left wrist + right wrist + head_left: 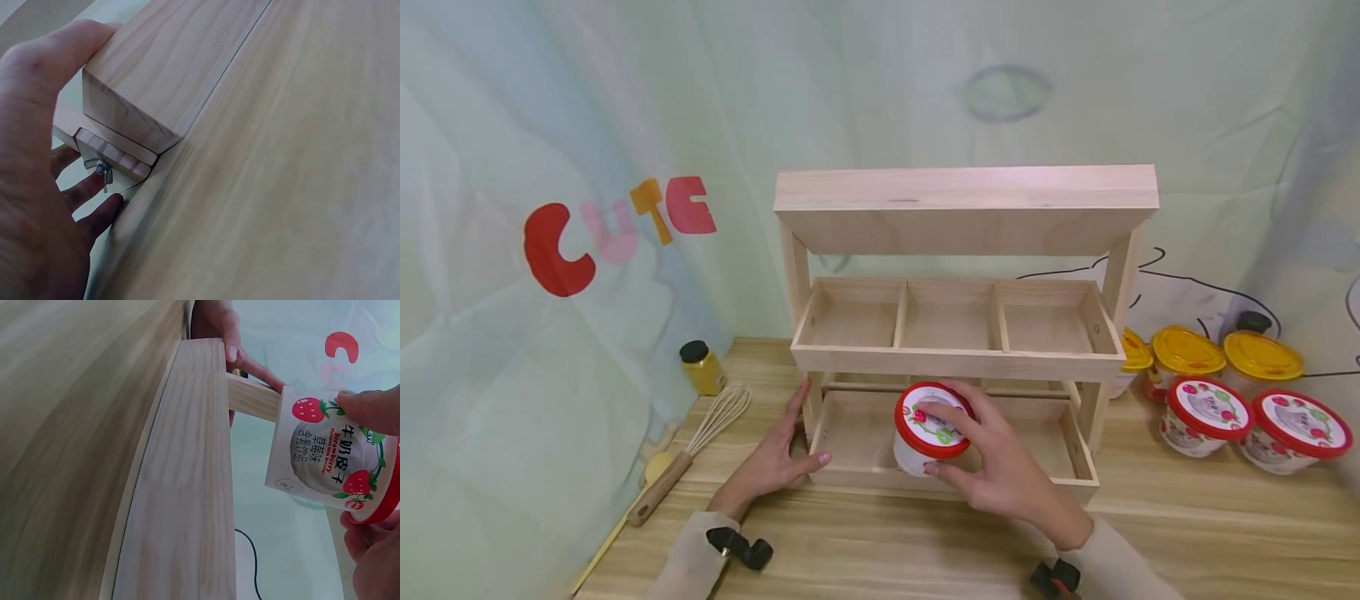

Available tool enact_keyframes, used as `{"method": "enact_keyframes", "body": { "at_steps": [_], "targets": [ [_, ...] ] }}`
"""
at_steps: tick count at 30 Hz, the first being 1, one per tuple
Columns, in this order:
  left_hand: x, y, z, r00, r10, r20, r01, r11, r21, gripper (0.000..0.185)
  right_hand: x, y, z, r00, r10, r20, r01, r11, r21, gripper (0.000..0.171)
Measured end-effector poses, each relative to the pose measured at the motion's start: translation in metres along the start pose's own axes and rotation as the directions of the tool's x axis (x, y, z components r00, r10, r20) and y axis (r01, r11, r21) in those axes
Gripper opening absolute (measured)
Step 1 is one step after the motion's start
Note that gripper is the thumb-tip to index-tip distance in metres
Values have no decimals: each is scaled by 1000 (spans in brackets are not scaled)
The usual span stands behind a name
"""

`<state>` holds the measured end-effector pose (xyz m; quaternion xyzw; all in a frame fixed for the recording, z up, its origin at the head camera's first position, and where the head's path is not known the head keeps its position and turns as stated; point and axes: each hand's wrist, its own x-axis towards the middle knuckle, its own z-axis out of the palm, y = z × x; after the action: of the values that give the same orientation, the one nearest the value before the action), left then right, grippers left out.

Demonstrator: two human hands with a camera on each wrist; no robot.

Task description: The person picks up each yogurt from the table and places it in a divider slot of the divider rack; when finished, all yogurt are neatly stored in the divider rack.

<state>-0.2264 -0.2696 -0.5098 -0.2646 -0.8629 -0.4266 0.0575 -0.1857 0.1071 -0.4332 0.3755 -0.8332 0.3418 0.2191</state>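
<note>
A small two-tier wooden display rack (958, 362) stands on the table. At its lower left corner, my left hand (775, 461) holds the frame. In the left wrist view its thumb (81, 47) lies along the corner of the lower tray (150, 69), with the other fingers behind the side post near a wing nut (103, 170). My right hand (1003, 458) grips a paper cup (917, 454) with a red-rimmed lid, raised over the lower tray's front wall. Strawberry pictures and printed text show on the cup's side (325, 450) in the right wrist view.
Two more red-lidded cups (1206, 417) and several yellow-lidded tubs (1187, 350) stand right of the rack. On the left are a whisk (718, 417), a yellow jar (702, 371) with a black lid and a thin yellow-handled utensil (613, 533). A printed curtain (887, 100) hangs behind.
</note>
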Motion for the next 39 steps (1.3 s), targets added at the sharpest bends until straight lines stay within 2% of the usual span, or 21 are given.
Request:
{"method": "enact_keyframes", "body": {
  "at_steps": [11,20,30,39],
  "targets": [
    [1,1,1,1000,1,3,-1,1000,1,124,17,-1,25,1000,-4,26,3,999,37,74],
    [0,2,0,999,-38,0,38,999,-1,126,33,3,47,999,-19,28,17,998,61,69],
    [1,2,0,1000,-10,-2,10,1000,3,125,52,0,66,993,4,117,-7,1000,24,65],
    [0,2,0,1000,-20,1,20,1000,5,124,61,2,83,983,36,181,-40,999,21,65]
  ]
}}
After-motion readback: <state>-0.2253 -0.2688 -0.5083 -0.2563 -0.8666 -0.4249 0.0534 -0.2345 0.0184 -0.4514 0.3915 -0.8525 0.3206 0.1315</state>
